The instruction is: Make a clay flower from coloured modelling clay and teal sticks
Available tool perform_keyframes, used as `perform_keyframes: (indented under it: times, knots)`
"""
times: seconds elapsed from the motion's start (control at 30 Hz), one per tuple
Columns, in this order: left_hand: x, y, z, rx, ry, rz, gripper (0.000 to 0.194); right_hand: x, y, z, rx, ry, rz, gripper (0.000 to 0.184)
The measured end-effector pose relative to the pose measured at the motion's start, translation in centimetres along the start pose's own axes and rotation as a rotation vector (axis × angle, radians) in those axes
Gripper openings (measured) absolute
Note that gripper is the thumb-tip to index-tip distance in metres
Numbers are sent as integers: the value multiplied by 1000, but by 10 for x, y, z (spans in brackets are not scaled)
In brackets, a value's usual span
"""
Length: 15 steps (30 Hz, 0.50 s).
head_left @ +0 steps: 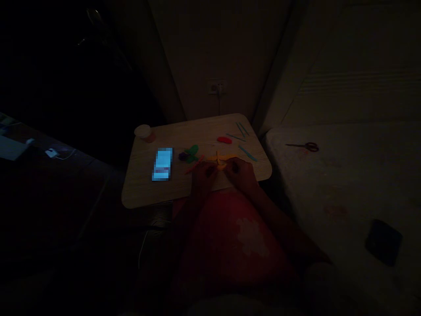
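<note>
The scene is very dark. Both my hands rest at the near edge of a small wooden table (144, 184). My left hand (203, 175) and my right hand (241, 172) have their fingers curled together around a small yellow-orange clay piece (219, 163) between them. An orange stick-like piece (194, 166) lies just left of my left hand. Further back on the table lie a green clay lump (192, 152), a dark purple lump (183, 156) and a red clay lump (224, 140).
A lit phone (162, 164) lies on the left half of the table. A small lidded cup (143, 132) stands at its far left corner. Several teal modelling sticks (242, 140) lie at the far right. Scissors (307, 146) rest on the bed to the right. A wall socket (217, 87) is behind.
</note>
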<state>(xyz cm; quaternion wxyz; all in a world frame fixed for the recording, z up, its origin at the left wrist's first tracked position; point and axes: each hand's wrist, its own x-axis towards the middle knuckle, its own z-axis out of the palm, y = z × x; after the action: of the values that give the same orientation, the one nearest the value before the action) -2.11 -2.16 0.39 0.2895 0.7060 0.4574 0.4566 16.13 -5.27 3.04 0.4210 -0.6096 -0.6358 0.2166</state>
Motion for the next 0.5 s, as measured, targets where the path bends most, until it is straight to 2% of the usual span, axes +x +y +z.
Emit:
perform_keyframes:
  times: [0.3, 0.5]
  knots:
    - [4, 8, -1, -55, 21, 17, 13, -1, 8, 6, 29, -2, -54, 23]
    - [9, 10, 0, -59, -28, 35, 14, 0, 8, 6, 45, -19, -68, 22]
